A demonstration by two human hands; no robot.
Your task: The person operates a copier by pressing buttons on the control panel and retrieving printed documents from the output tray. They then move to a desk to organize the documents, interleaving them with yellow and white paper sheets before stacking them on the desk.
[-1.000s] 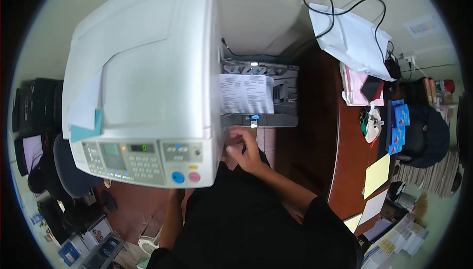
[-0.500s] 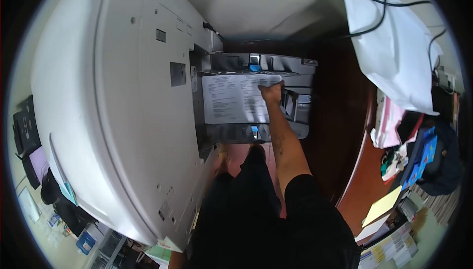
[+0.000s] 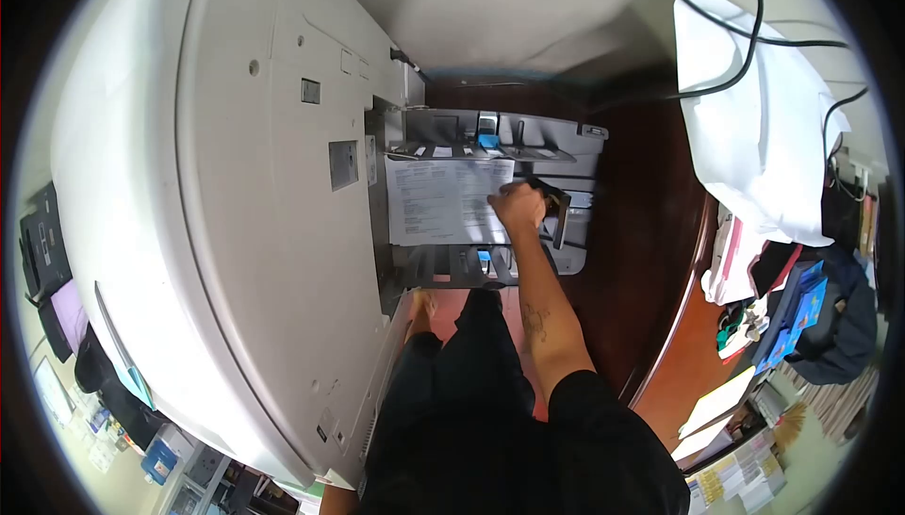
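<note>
I'm seeing the printed paper (image 3: pixel 434 204) spreading left of the right hand (image 3: pixel 518 209), toward the printer (image 3: pixel 273 279), its longer side running outward from that white body. The fingers are curling over its outer end; I'm not managing to tell whether they are pinching it or only touching it. The right hand is clearly sitting nearer, while the left hand isn't showing in my view. Beneath, the grey tray (image 3: pixel 570 159) is carrying the paper, its side guides standing along both long edges. Beyond it a pale wall (image 3: pixel 528 6) is rising, and to the right the brown desk (image 3: pixel 674 383) is holding a white bag (image 3: pixel 745 138), blue packets (image 3: pixel 806 303) and a yellow sheet (image 3: pixel 716 400), with a black cable (image 3: pixel 758 6) looping over the bag.
</note>
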